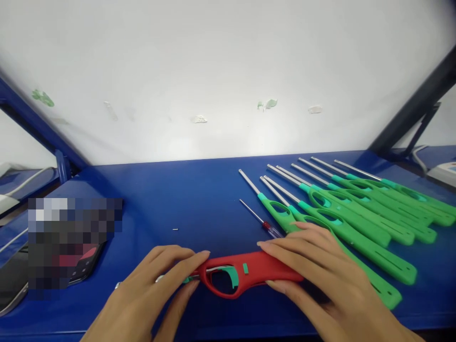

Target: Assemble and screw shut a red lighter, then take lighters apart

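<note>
Left hand (153, 289) and right hand (331, 278) pinch opposite ends of a red casing (256, 268) holding a teal trigger (233, 276); green lighters (377, 259) lie right.

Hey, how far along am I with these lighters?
The green lighters look assembled, tubes fitted. The red lighter is in your left hand and right hand. Its lower seam looks slightly open, so closing it may be left. A tiny metal piece lies loose; I can't tell if it belongs.

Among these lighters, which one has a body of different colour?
The red lighter between the left hand and the right hand; the other lighters, lying on the blue table, have green bodies.
</note>
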`<action>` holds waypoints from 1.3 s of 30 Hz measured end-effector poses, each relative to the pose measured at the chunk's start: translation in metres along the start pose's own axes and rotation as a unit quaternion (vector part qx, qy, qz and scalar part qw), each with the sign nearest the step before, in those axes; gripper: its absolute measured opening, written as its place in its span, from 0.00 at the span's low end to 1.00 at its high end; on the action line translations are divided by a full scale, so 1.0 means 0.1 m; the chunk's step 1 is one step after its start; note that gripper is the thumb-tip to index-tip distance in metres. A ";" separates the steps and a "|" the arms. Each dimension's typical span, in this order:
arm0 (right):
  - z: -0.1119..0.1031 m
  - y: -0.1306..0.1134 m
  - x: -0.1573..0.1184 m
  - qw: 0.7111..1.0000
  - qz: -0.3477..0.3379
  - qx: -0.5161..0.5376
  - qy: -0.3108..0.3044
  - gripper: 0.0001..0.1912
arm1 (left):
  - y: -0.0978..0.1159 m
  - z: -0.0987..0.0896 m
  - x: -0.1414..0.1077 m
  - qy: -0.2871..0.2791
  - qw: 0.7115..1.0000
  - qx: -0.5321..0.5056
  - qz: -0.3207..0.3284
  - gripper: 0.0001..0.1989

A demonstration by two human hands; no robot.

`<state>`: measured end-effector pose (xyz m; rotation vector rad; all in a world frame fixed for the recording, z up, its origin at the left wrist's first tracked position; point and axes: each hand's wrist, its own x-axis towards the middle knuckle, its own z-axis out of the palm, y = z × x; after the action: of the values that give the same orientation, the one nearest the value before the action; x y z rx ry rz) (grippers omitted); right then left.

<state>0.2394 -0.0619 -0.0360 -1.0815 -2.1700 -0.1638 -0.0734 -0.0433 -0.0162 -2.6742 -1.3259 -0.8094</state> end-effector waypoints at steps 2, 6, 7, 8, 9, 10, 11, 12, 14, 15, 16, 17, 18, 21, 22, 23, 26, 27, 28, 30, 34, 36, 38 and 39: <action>-0.02 -0.01 -0.02 1.000 -0.010 -0.004 -0.002 0.20 | -0.02 0.03 -0.02 -0.017 1.000 0.006 -0.003 0.16; -0.05 -0.01 -0.04 0.999 -0.021 -0.027 -0.016 0.19 | -0.06 0.08 -0.02 -0.029 0.999 0.011 0.027 0.14; -0.05 -0.01 -0.04 0.999 -0.019 -0.032 -0.022 0.19 | -0.06 0.08 -0.01 -0.031 0.999 0.016 0.035 0.14; -0.04 -0.01 -0.04 0.999 -0.017 -0.035 -0.029 0.19 | -0.06 0.08 0.01 -0.036 0.998 0.022 0.039 0.14; -0.03 0.00 -0.04 0.999 -0.016 -0.037 -0.034 0.19 | -0.05 0.07 0.02 -0.040 0.998 0.028 0.041 0.15; -0.03 0.01 -0.03 0.998 -0.016 -0.038 -0.038 0.19 | -0.04 0.07 0.04 -0.043 0.998 0.032 0.038 0.15; -0.02 0.01 -0.03 0.998 -0.017 -0.039 -0.043 0.19 | -0.04 0.06 0.05 -0.046 0.998 0.034 0.033 0.15; -0.01 0.01 -0.03 0.998 -0.017 -0.039 -0.045 0.19 | -0.04 0.06 0.06 -0.048 0.998 0.033 0.028 0.15; -0.01 0.02 -0.04 0.998 -0.018 -0.040 -0.053 0.19 | -0.04 0.05 0.05 -0.052 0.998 0.027 0.026 0.15; -0.01 0.02 -0.05 0.998 -0.018 -0.041 -0.054 0.19 | -0.04 0.05 0.05 -0.055 0.998 0.024 0.029 0.15; -0.01 0.02 -0.06 0.997 -0.019 -0.040 -0.056 0.20 | -0.05 0.06 0.04 -0.059 0.997 0.022 0.033 0.15; -0.01 0.02 -0.07 0.997 -0.019 -0.040 -0.056 0.20 | -0.06 0.06 0.02 -0.063 0.997 0.021 0.034 0.14; -0.01 0.02 -0.08 0.997 -0.020 -0.039 -0.057 0.20 | -0.06 0.07 0.01 -0.068 0.997 0.022 0.031 0.14; -0.01 0.02 -0.08 0.997 -0.016 -0.035 -0.061 0.20 | -0.08 0.09 -0.06 -0.085 0.996 0.020 0.015 0.14; -0.01 0.02 -0.08 0.997 -0.016 -0.033 -0.062 0.20 | -0.09 0.09 -0.08 -0.087 0.996 0.019 0.010 0.15; -0.01 0.02 -0.08 0.997 -0.013 -0.032 -0.063 0.21 | -0.10 0.10 -0.09 -0.088 0.996 0.017 0.006 0.15; 0.00 0.03 -0.07 0.997 -0.011 -0.036 -0.068 0.20 | -0.10 0.10 -0.10 -0.088 0.996 0.024 0.008 0.15; 0.01 0.03 -0.07 0.997 -0.010 -0.038 -0.070 0.20 | -0.10 0.09 -0.09 -0.088 0.996 0.027 0.014 0.15; 0.01 0.03 -0.07 0.997 -0.009 -0.039 -0.072 0.20 | -0.09 0.08 -0.07 -0.089 0.995 0.028 0.020 0.15; 0.02 0.04 -0.06 0.997 -0.008 -0.040 -0.071 0.19 | -0.07 0.06 -0.03 -0.084 0.996 0.024 0.027 0.16; 0.02 0.02 -0.07 0.997 -0.005 -0.037 -0.071 0.18 | -0.03 0.04 0.04 -0.076 0.997 0.016 0.028 0.15; 0.02 0.01 -0.08 0.997 0.000 -0.036 -0.070 0.18 | -0.02 0.05 0.06 -0.075 0.996 0.021 0.041 0.16; 0.03 0.00 -0.09 0.997 0.006 -0.037 -0.069 0.17 | -0.02 0.06 0.07 -0.073 0.996 0.025 0.050 0.17; 0.03 0.00 -0.09 0.997 0.007 -0.039 -0.069 0.17 | -0.01 0.06 0.07 -0.071 0.996 0.024 0.053 0.17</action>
<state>0.2421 -0.0666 -0.0439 -1.1826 -2.2948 -0.1719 -0.0683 -0.0354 -0.0182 -2.7812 -1.2002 -0.5783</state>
